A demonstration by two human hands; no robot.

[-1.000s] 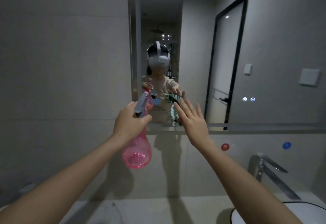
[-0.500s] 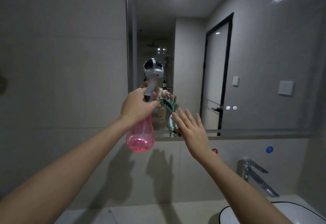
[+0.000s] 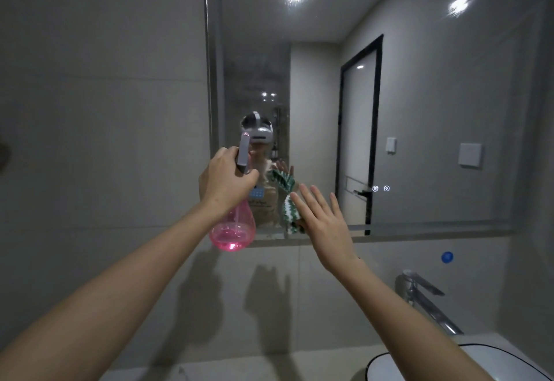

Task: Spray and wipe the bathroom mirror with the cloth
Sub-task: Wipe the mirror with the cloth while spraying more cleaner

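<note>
left hand (image 3: 226, 184) grips spray bottle (image 3: 233, 230) | right hand (image 3: 325, 224) presses cloth (image 3: 289, 211) on mirror (image 3: 434, 110)

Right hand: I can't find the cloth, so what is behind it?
Behind the right hand, its fingers straight, a green-and-white cloth lies against the mirror. Only its left part shows; the palm covers the rest.
</note>
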